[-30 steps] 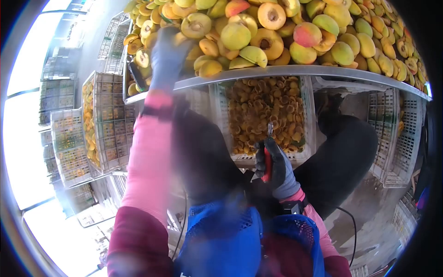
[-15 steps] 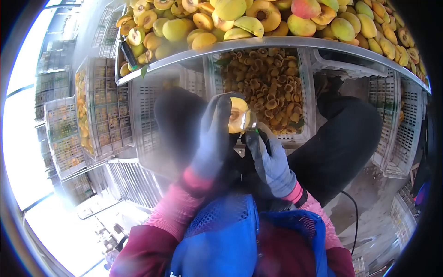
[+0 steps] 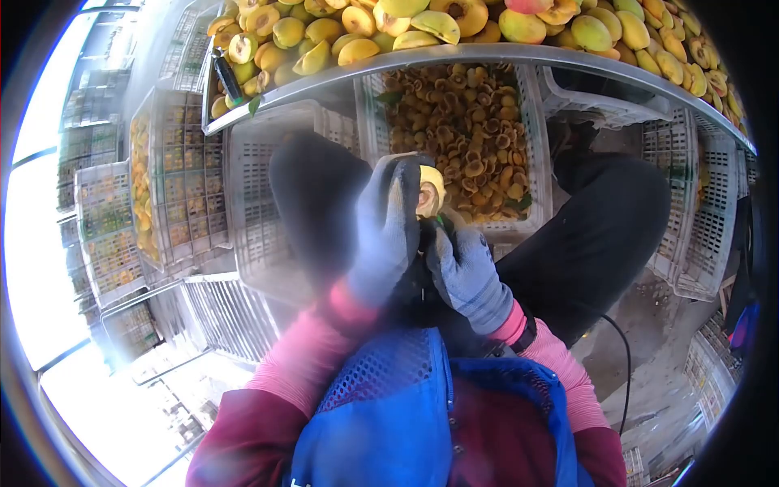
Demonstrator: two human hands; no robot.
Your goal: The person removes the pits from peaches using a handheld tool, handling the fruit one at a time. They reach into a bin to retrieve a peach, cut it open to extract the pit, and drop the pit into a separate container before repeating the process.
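My left hand (image 3: 387,215), in a grey-blue glove with dark fingers, is closed around a yellow peach half (image 3: 431,191). Its cut face, with a reddish-brown hollow, points to the right. Against the lower right of the fruit, my gloved right hand (image 3: 471,272) is closed on a small pitting tool (image 3: 443,221). Only a bit of green shows of that tool now; its metal loop is hidden by the fruit and fingers. Both hands meet above my lap, just in front of a crate (image 3: 537,146) full of brown scooped-out peach cores (image 3: 462,134).
A metal-rimmed table (image 3: 487,53) heaped with halved and whole peaches (image 3: 406,24) spans the top. A dark-handled tool (image 3: 228,79) lies at its left corner. Plastic crates (image 3: 191,174) of fruit stand left, others (image 3: 706,219) right. A black cable (image 3: 628,365) hangs at right.
The peach half has turned and shifted slightly right in my left hand. My right hand has moved in closer beneath it, and the metal loop has gone out of sight. The view has tilted slightly.
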